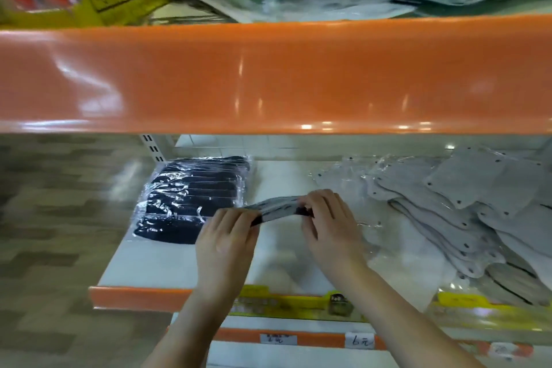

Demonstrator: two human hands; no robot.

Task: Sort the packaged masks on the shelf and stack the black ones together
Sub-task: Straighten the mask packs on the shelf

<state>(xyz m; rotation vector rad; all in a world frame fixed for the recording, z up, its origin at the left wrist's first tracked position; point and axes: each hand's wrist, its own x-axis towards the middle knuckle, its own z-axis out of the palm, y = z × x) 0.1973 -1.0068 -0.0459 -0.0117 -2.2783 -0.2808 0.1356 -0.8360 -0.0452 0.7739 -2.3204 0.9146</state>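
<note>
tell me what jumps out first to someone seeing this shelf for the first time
The wide glossy orange shelf edge spans the upper middle of the view. Below it, both hands, left hand and right hand, hold one packaged mask between them above the white shelf. A stack of black masks lies to their left, and a spread of grey masks to their right.

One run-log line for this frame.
both hands: left hand, right hand hold packaged mask | black stack left | grey masks right

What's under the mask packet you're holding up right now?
Bare white shelf lies beneath the held packet, between the black mask stack and grey masks. Both hands cover part.
</note>
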